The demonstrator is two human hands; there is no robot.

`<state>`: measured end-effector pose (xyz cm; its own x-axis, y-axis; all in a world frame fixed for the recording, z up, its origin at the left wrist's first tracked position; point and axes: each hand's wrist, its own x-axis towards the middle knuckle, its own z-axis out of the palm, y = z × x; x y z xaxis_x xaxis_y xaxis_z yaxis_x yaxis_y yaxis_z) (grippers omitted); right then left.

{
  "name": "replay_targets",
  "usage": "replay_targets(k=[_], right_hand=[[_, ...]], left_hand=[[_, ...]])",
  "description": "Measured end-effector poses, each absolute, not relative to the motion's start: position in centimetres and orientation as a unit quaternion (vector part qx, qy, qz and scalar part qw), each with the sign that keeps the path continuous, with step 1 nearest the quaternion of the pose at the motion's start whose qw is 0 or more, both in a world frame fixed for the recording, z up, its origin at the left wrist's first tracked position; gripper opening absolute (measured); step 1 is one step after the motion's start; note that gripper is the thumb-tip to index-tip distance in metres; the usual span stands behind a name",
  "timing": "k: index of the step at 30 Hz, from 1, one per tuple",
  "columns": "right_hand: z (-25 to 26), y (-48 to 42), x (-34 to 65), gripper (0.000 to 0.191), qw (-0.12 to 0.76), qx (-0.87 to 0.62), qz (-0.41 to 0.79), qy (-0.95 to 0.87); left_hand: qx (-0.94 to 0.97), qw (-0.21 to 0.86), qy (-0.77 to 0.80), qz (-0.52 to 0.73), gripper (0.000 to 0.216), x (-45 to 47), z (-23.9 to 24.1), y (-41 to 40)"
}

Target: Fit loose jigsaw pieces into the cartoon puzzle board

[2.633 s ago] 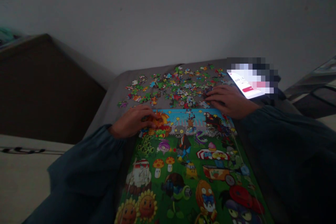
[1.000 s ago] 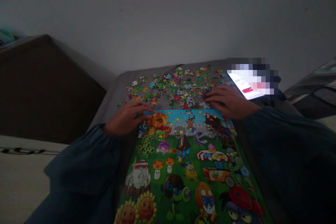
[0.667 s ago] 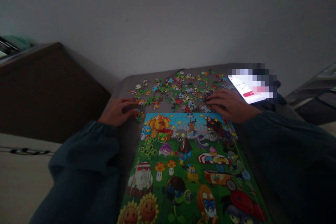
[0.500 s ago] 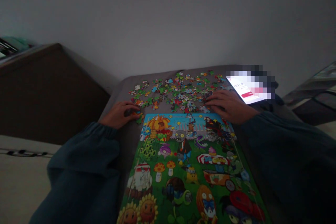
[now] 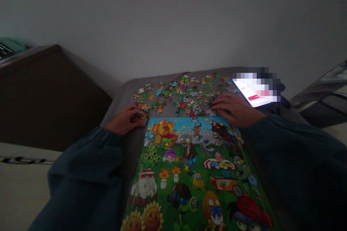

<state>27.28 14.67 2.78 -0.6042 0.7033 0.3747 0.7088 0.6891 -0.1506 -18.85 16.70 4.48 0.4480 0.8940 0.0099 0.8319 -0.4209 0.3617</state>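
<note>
Left hand (image 5: 123, 121) moved beside top left corner of green printed puzzle picture (image 5: 189, 177), closed around small cardboard jigsaw pieces (image 5: 138, 117), right hand (image 5: 235, 110) stays open on scattered loose pieces (image 5: 187, 97)

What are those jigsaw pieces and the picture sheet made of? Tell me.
The jigsaw pieces look like thin printed card, flat, though the dim light leaves that open. The picture sheet looks like glossy coated card or paper: pale streaks show along its right edge.

The left hand (image 5: 123, 121) holds jigsaw pieces (image 5: 139, 117) beside the printed puzzle board (image 5: 187, 173).
</note>
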Motion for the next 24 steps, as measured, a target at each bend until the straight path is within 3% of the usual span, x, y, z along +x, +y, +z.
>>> replay_targets(k=[12,19,24], right_hand=[[2.8,14.6,27.3,0.031,0.202,-0.399,-0.001,-0.894],[3.3,14.4,27.0,0.029,0.217,-0.399,0.007,-0.891],[6.3,11.2,23.4,0.028,0.306,-0.382,0.090,-0.867]], left_hand=[[0.824,0.147,0.537,0.106,0.039,-18.4,4.5,16.6],[0.736,0.295,0.594,0.140,0.052,-17.1,5.6,16.1],[0.729,0.350,0.551,0.207,0.048,-13.1,7.8,13.2]])
